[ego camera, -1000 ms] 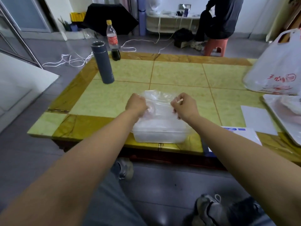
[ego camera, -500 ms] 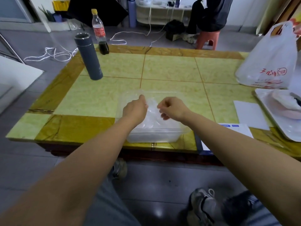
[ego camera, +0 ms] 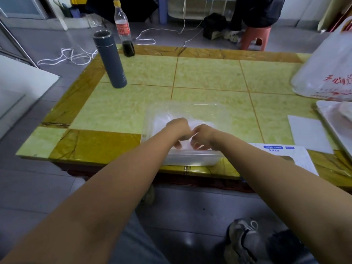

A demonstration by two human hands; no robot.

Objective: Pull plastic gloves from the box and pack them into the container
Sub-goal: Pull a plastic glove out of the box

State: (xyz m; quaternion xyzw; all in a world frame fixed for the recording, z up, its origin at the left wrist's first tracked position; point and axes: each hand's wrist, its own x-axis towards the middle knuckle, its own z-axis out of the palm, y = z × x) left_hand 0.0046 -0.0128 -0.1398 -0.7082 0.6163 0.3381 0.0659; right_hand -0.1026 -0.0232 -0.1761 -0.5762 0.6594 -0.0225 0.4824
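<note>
Clear rectangular container [ego camera: 182,109], thin plastic gloves [ego camera: 163,121] inside, white glove box [ego camera: 297,157] flat alongside

The container [ego camera: 182,108] is set at the near edge of the table [ego camera: 133,103]. The gloves [ego camera: 162,121] are laid in it, and the left hand [ego camera: 178,128] and right hand [ego camera: 204,133] are lowered side by side onto them. The glove box [ego camera: 297,155] is placed just to its right. A flask [ego camera: 110,60] is stood at the far left (a bottle [ego camera: 124,29] behind it). At the right edge a tray [ego camera: 331,119] is set, with a plastic bag [ego camera: 327,69] behind it and a paper sheet [ego camera: 306,132] to its left.
</note>
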